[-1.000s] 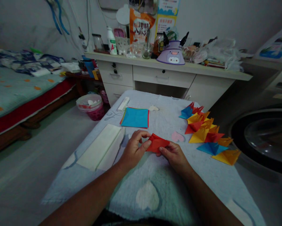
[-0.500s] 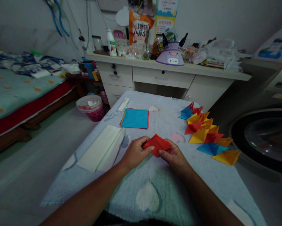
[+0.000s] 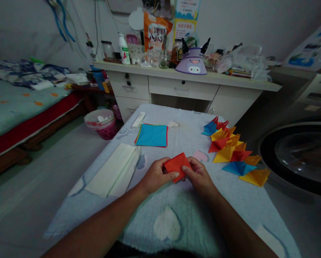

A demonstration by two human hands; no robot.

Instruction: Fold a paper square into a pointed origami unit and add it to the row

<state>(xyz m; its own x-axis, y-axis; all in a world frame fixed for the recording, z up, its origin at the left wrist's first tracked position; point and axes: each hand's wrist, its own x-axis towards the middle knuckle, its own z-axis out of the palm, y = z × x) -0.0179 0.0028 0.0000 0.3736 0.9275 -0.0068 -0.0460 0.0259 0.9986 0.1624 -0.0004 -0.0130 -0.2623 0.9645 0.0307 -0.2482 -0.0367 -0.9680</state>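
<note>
Left hand (image 3: 157,175) pinching left side of folded red paper (image 3: 176,165), fingers nearly closed, thumb on near face. Right hand (image 3: 202,176) gripping right side likewise, thumb pressing face, fingertips partly hidden behind. Paper sitting between hands, over cloth-covered table (image 3: 187,208). Blue-topped paper stack (image 3: 152,135) lying beyond left hand; folded paper figures (image 3: 226,153) clustering at right.

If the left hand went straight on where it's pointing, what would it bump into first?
The folded red paper, which the left hand is holding. Just past it, the right hand looks next in line, though depth is hard to judge here.
</note>
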